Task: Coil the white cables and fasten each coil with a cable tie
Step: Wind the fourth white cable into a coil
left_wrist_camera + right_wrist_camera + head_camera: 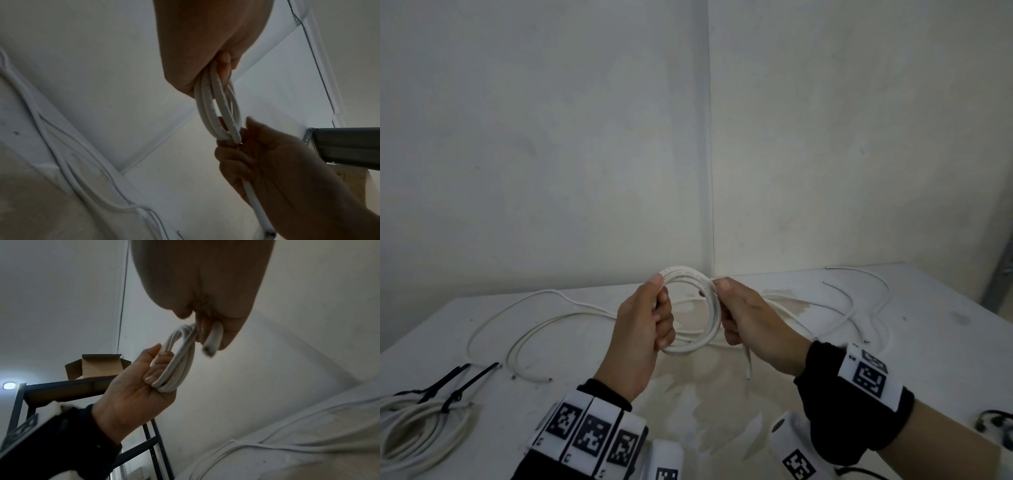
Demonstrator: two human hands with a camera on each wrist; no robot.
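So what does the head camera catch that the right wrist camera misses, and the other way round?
Only the head view shows the finished white cable coils bound with black cable ties at the near left of the white table, and the loose white cables lying uncoiled behind the hands.

Only the right wrist view shows an open brown cardboard box on a dark metal shelf rack.

Both show the left hand and right hand gripping opposite sides of the same white cable coil, its cut end sticking out below the right hand.
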